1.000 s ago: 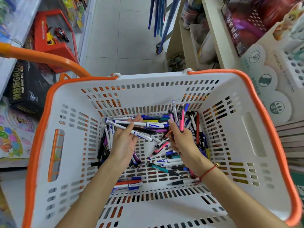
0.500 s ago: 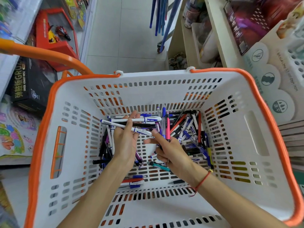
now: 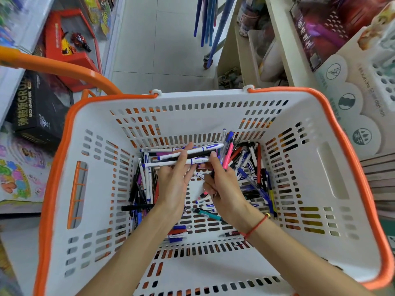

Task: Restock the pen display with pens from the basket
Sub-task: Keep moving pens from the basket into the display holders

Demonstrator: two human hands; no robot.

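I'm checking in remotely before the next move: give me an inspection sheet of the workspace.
Surface: white basket with orange rim, slotted floor partly bare.
Job's things: loose pens heaped along the far and left sides; pen display at right edge.
Clutter: nothing seen in the basket besides pens.
Hands: left hand holds a bundle of white pens crosswise; right hand grips a pink pen among others.
Cables: nothing seen.
Surroundings: tiled aisle, toy boxes on the left.

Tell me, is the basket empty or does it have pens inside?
Not empty. Many loose pens lie on the floor of the basket, and each hand holds some.
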